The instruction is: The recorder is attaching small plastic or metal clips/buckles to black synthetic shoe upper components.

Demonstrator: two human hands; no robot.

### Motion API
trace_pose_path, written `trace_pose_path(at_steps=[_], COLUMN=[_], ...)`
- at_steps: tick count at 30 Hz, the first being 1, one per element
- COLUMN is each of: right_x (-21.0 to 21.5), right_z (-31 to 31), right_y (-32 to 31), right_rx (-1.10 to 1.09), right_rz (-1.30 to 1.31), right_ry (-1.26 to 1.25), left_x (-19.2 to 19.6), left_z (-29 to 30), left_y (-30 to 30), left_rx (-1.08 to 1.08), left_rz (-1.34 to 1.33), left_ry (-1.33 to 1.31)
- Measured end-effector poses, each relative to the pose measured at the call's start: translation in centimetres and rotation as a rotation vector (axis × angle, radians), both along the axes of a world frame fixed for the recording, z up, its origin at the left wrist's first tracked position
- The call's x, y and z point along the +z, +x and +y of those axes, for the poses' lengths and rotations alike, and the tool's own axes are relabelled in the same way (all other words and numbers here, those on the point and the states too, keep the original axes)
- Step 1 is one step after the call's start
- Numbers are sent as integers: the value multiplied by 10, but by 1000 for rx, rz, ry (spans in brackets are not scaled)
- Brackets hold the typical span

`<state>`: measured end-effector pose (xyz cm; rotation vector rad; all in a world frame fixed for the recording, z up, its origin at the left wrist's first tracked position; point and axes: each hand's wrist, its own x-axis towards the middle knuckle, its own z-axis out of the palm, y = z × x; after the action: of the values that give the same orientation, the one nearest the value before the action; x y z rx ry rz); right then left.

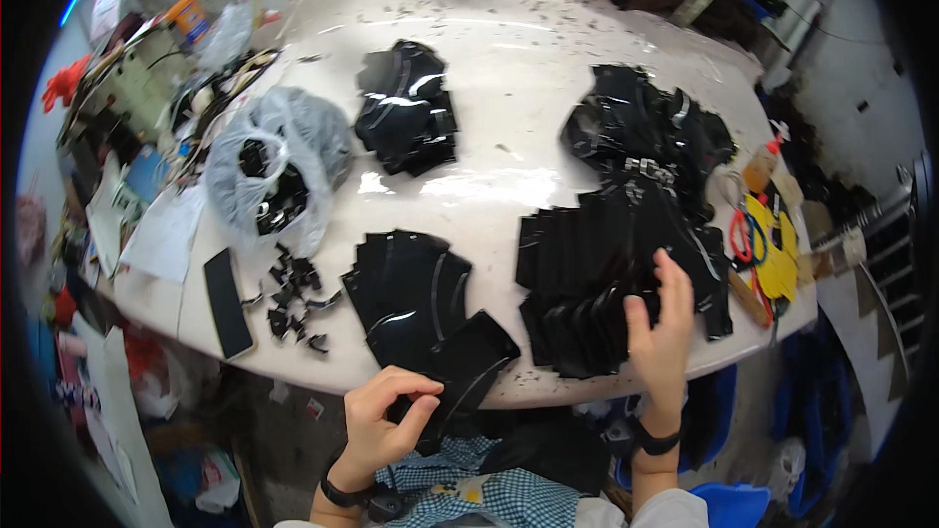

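My left hand (391, 418), at the table's near edge, pinches a glossy black cut piece (474, 360) between thumb and fingers. That piece lies slanted over the corner of a fanned pile of black pieces (406, 284). My right hand (662, 332) is over the near side of a larger spread of overlapping black pieces (587, 249). Its thumb and fingers are apart, and nothing shows between them. Whether its fingertips touch the pieces, I cannot tell.
More black pieces are heaped at the far middle (409, 108) and far right (641, 122). Left are a clear plastic bag (328, 137), black scraps (291, 288) and a dark phone-like slab (228, 303). Scissors (748, 238) and a yellow sheet (780, 259) lie right.
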<state>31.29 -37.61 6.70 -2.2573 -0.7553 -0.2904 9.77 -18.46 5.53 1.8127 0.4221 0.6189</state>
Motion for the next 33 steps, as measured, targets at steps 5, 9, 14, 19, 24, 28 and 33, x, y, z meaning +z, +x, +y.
trace_pose_path(at_steps=[5, 9, 14, 19, 24, 28, 33], right_x=[16, 18, -3, 3, 10, 13, -3], right_z=[3, 3, 28, 36, 31, 33, 44], right_y=[-29, -54, -71, -76, -76, -75, -94], right_rx=[246, 607, 928, 983, 974, 979, 945], right_rz=[52, 414, 417, 365, 361, 431, 889], right_ry=[160, -27, -263, -251, -281, -210, 180], left_x=[-8, -35, -47, -62, -40, -6, 8], left_z=[29, 58, 87, 108, 94, 54, 3], left_y=[-8, -24, -29, -17, -15, -9, -1], left_rx=[267, 503, 563, 565, 607, 446, 100], left_rz=[77, 101, 145, 250, 165, 0, -208], left_ry=[145, 384, 466, 856, 941, 566, 346])
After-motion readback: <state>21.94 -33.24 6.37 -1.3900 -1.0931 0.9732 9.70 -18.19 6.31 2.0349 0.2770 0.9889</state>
